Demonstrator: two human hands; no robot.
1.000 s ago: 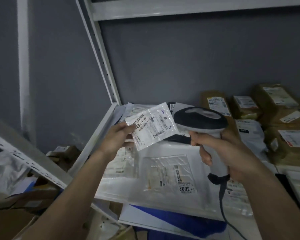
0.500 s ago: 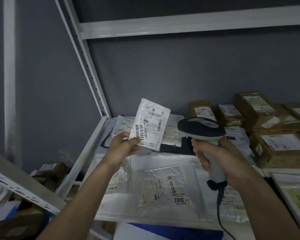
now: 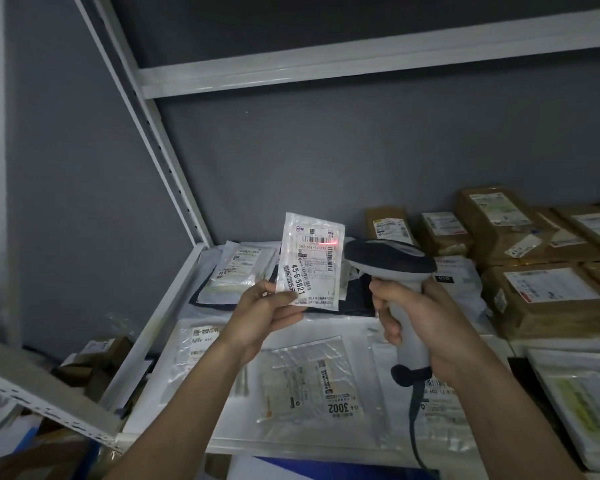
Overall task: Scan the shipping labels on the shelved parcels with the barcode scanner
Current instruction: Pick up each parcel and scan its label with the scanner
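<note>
Head | left hand (image 3: 262, 315) pinches parcel (image 3: 309, 261) | right hand (image 3: 420, 318) grips scanner (image 3: 390, 261) | red line on label

Small white parcel pouch (image 3: 309, 263) held upright above the shelf, pinched at its lower left corner, shipping label (image 3: 312, 265) facing out, printed "45-6-5621". A red scan line lies across the label's upper right barcode. Barcode scanner (image 3: 394, 271), grey handle with dark head, sits just right of the pouch, head aimed at it, dark cable trailing down.
</note>
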